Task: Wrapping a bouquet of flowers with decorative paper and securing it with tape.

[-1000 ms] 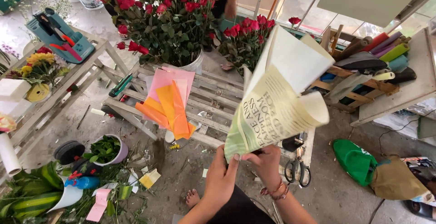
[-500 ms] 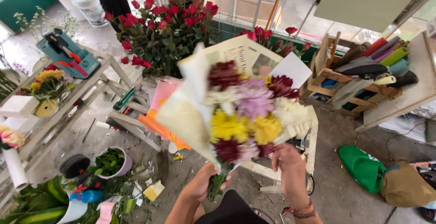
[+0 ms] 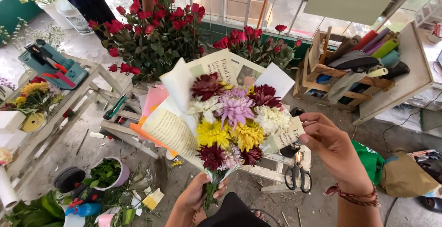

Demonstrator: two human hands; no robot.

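Head view shows the bouquet [image 3: 230, 121] now turned with its blooms facing up to the camera, where a second ago only the back of the paper wrap [image 3: 172, 128] was visible. The left hand [image 3: 195, 197] holds its grip closed around the stems, low in front of the body. The right hand [image 3: 334, 148] pinches the wrap's right edge, above the scissors [image 3: 297, 174] on the wooden counter [image 3: 271, 174]; it seems the wrapping is being checked.

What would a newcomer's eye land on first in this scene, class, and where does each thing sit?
First, the mixed bouquet at centre, wrapped in printed paper: the left hand holds its stems from below while the right hand pinches the wrap's right edge. Behind it, red roses crowd the top, and black-handled scissors lie on the slatted table under the right hand.
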